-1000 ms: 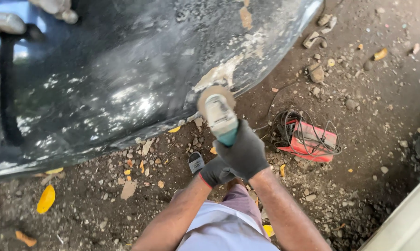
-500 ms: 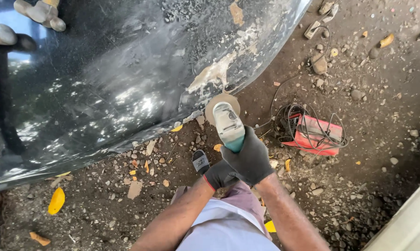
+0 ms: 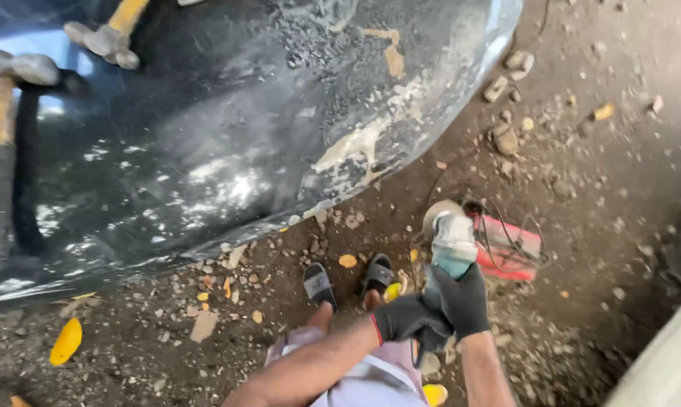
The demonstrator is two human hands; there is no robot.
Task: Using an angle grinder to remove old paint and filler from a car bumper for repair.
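**A:** What have the hands got from where you sit?

**B:** I see both wearing dark gloves, wrapped on one angle grinder (image 3: 450, 245). My right hand (image 3: 463, 300) has its fingers curled tight around the grinder's body, just behind the grey head. My left hand (image 3: 408, 318) closes around the rear of the tool, fingers folded under it; the fingertips themselves are hidden, so I can't tell how far they wrap.

**A:** Where does the grinder sit?

**B:** It is held out over the dirt ground (image 3: 597, 188), its disc end pointing away from me. It is clear of the dark car panel (image 3: 205, 151), which fills the upper left. Pale filler patches (image 3: 355, 143) show on that panel near its lower edge.

**A:** Anything else close by?

**B:** A red boxy unit with coiled black cable (image 3: 510, 249) lies on the ground just beside the grinder head. My feet in black sandals (image 3: 319, 285) stand below the panel's edge. Two hammers (image 3: 103, 41) rest on the panel at top left. Stones and yellow leaves (image 3: 65, 341) litter the ground.
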